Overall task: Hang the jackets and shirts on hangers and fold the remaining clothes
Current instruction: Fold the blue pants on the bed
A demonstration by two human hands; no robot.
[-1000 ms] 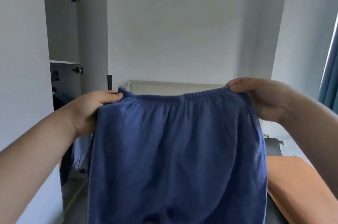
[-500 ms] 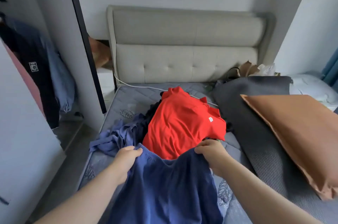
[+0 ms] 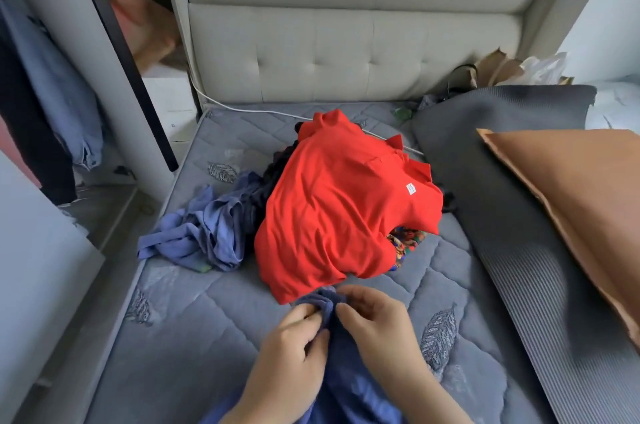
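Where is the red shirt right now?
In the head view, the red shirt lies atop the clothes pile on the mattress, between a crumpled blue garment on its left and the brown pillow on its right.

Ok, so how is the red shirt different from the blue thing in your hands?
The red shirt is bright red; the blue garment is dark blue. The red shirt lies draped over a pile, untouched; the blue garment is bunched, gripped by the left hand and right hand. Both are plain, single-colour clothes.
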